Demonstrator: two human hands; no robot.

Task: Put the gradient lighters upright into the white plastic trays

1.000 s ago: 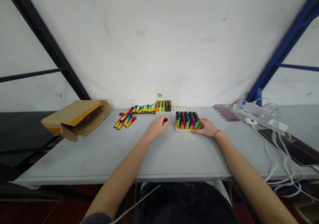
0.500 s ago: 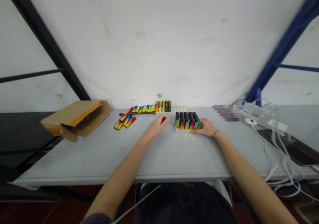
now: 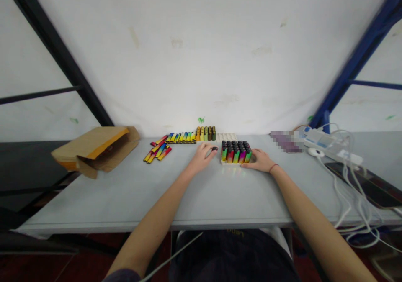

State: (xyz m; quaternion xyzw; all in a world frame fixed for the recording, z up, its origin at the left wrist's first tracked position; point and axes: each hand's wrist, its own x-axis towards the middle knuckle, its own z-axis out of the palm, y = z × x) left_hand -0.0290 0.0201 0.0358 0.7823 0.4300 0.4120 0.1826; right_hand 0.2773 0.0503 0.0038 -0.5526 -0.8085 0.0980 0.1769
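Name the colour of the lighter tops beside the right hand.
Black; the lighter tops show best in the head view.

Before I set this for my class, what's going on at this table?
A person's left hand holds a small black-ended object just left of upright, multicoloured, black-topped lighters. These stand in rows in a low white tray, with the right hand at its right end. More loose, multicoloured slim sticks lie on the grey table farther left.
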